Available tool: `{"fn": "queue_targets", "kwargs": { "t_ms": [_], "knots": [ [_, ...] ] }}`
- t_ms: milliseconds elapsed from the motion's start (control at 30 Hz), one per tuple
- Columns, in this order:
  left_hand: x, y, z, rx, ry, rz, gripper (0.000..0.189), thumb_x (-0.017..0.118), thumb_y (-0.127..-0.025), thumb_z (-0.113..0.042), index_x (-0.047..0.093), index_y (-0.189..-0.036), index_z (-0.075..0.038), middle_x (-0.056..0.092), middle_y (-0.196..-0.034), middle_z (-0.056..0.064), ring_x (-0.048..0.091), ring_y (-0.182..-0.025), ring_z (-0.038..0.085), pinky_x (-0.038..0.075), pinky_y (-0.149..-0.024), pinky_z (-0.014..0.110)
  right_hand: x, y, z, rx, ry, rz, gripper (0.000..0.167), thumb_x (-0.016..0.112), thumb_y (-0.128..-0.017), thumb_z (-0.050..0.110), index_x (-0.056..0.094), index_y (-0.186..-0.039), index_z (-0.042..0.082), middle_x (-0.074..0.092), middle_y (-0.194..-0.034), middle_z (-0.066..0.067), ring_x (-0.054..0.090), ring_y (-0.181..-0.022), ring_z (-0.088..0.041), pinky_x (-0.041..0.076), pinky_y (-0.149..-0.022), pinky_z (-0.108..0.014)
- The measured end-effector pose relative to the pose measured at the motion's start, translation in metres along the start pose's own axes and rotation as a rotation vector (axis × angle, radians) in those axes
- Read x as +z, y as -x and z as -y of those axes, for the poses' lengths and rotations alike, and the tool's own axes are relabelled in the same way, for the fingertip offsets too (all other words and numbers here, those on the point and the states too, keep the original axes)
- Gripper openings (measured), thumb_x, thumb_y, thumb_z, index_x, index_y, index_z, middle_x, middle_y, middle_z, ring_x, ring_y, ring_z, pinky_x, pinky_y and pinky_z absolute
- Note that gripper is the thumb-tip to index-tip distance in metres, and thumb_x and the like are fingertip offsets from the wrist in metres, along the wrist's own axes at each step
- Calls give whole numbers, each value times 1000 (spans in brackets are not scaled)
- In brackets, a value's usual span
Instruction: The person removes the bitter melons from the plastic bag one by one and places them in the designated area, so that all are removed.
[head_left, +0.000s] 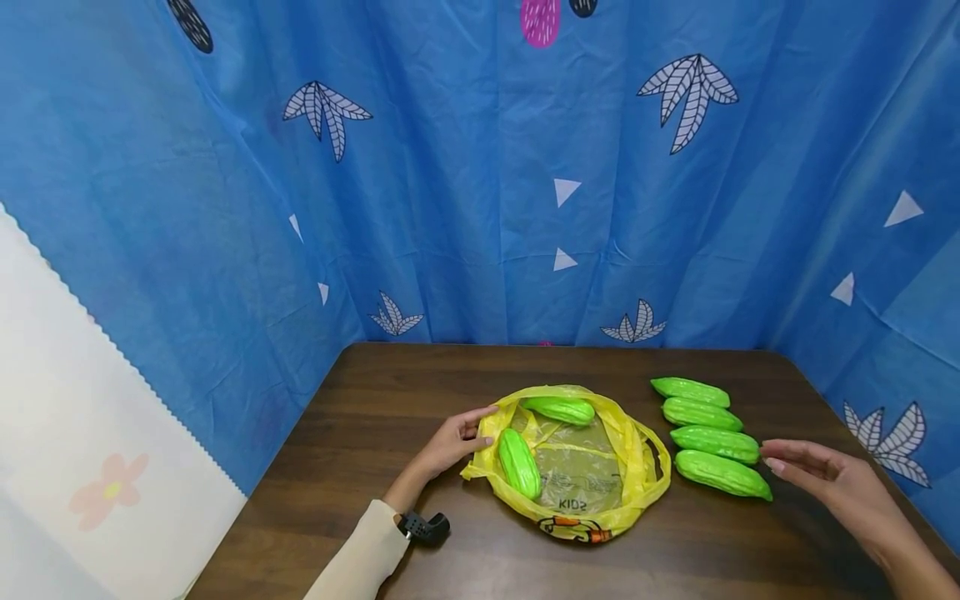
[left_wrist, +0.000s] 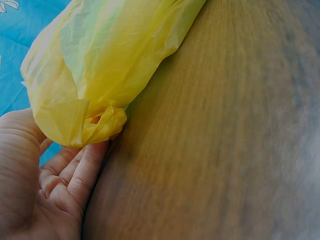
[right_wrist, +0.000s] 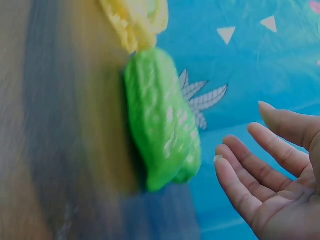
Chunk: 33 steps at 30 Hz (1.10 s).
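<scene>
A yellow plastic bag (head_left: 651, 492) lies with its mouth spread wide; dark print shows on it. Inside are two bright green bitter gourds, one upright along the left wall (head_left: 519, 463) and one across the back (head_left: 562, 409). My left hand (head_left: 450, 442) holds the bag's left rim between thumb and fingers; in the left wrist view the yellow plastic (left_wrist: 110, 65) hides the fingertips. Several more bitter gourds (head_left: 722, 475) lie in a column right of the bag. Beside their right ends hovers my right hand (head_left: 825, 479), fingers spread and nothing held.
Everything lies on a dark brown wooden table (head_left: 405, 375). Blue printed curtain (head_left: 457, 208) hangs behind it and along both sides. A pale cloth with a flower print (head_left: 97, 417) is at the left. My left wrist wears a black strap device (head_left: 426, 528).
</scene>
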<state>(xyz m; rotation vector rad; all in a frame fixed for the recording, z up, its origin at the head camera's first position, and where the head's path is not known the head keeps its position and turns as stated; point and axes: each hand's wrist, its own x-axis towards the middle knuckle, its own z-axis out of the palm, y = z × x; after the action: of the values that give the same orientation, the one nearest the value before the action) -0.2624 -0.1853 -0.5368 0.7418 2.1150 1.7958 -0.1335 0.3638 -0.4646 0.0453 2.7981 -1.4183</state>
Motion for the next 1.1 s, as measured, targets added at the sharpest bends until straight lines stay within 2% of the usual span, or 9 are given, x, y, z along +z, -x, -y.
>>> {"fn": "queue_targets", "kwargs": {
  "t_ms": [133,367,633,800,1100],
  "knots": [
    [0,0,1,16,-1,9,57,64,-100,-5,44,-153,-4,53,-145,23,68,-110,23,60,-84,33,5,4,16,-93,-43,-25,50,55,-106,34,55,-141,-2,58,-113,32,58,-97,14,58,-82,-28],
    [0,-1,1,-4,12,6,58,66,-99,-8,44,-153,-5,54,-145,22,68,-109,22,60,-84,34,15,8,48,-224,-63,-85,36,56,-106,24,62,-134,3,66,-114,24,65,-98,3,60,-77,-30],
    [0,0,3,25,21,19,58,64,-100,-6,42,-153,-1,55,-141,28,68,-109,23,60,-84,34,29,11,82,-248,-44,-63,34,58,-105,26,66,-131,6,71,-115,15,65,-100,4,58,-76,-23],
    [1,2,2,16,19,13,58,64,-100,-7,43,-153,-2,55,-142,25,68,-109,22,60,-85,34,39,10,99,-302,-17,-52,29,59,-105,24,69,-128,9,73,-116,6,65,-101,4,56,-76,-18],
    [1,1,-1,-22,6,-10,58,66,-99,-7,46,-153,-9,54,-146,20,67,-111,26,60,-84,34,58,8,124,-339,-12,-35,25,62,-103,27,72,-124,17,72,-119,1,66,-103,0,56,-78,-20]
  ]
}}
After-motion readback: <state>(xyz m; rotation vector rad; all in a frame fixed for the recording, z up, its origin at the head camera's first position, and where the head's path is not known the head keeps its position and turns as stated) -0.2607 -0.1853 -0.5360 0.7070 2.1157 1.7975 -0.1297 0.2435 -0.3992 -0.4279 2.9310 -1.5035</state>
